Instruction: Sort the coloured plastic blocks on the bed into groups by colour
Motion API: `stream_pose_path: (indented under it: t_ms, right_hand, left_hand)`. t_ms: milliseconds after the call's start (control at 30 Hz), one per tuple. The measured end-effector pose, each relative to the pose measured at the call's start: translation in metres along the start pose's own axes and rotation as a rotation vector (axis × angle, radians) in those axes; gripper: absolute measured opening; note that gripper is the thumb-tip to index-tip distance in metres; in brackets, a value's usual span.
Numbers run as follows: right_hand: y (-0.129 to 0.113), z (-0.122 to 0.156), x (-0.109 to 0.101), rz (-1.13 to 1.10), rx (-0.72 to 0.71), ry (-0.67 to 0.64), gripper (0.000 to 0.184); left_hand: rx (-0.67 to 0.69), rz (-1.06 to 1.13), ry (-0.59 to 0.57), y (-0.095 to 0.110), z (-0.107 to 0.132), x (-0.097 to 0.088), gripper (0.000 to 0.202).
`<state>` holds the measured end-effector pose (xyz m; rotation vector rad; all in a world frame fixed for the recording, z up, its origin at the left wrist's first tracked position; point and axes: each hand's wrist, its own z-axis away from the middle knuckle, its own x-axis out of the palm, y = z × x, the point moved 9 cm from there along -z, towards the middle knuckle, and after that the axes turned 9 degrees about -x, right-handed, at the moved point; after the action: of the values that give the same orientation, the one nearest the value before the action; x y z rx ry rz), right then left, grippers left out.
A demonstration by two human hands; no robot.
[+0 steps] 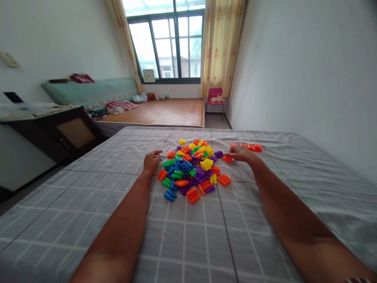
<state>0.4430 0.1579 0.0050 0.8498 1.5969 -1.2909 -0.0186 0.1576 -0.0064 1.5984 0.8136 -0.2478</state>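
A heap of small plastic blocks in orange, blue, green, yellow and purple lies on a grey checked bedsheet. My left hand rests on the sheet at the heap's left edge, fingers loosely curled, forefinger pointing toward the blocks, nothing in it. My right hand reaches to the heap's right side, its fingers pinched on an orange block. A short row of orange blocks lies apart, just beyond that hand.
Beyond the bed stands a second bed with a bamboo mat and a green bolster. A dark cabinet stands at the left. A pink chair stands by the curtained window. A white wall runs along the right.
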Motion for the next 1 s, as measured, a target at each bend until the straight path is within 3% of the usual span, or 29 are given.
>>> stream_pose_path:
  t_ms: [67, 167, 300, 433, 533, 633, 700, 767, 1000]
  right_hand:
    - [0.01, 0.002, -0.007, -0.05, -0.006, -0.025, 0.033]
    - [0.01, 0.006, -0.015, -0.194, -0.18, -0.024, 0.032]
    - [0.001, 0.011, 0.003, -0.321, -0.341, -0.199, 0.052]
    - [0.002, 0.01, 0.018, -0.372, -0.314, -0.274, 0.045]
    - [0.023, 0.006, 0.004, -0.409, -0.228, -0.15, 0.043]
    - [0.061, 0.005, -0.036, -0.332, -0.073, 0.217, 0.048]
    - [0.077, 0.006, -0.055, -0.228, 0.015, 0.374, 0.05]
    - [0.077, -0.002, -0.057, -0.13, 0.037, 0.365, 0.047]
    - [0.061, -0.036, -0.033, 0.151, 0.121, 0.204, 0.041]
  left_hand:
    - [0.001, -0.016, -0.019, 0.0, 0.0, 0.003, 0.039]
    - [-0.004, -0.047, -0.032, -0.002, -0.001, 0.006, 0.041]
    - [0.0, -0.085, -0.034, -0.006, -0.003, 0.007, 0.043]
    - [0.014, -0.12, -0.045, -0.006, -0.004, 0.007, 0.044]
    - [0.024, -0.13, -0.051, -0.005, -0.004, 0.008, 0.044]
    - [0.023, -0.128, -0.051, -0.006, -0.005, 0.008, 0.043]
    - [0.023, -0.141, -0.062, -0.008, -0.006, 0.01, 0.043]
    - [0.023, -0.162, -0.077, -0.009, -0.006, 0.013, 0.043]
    - [-0.014, -0.244, -0.098, -0.006, -0.002, 0.013, 0.041]
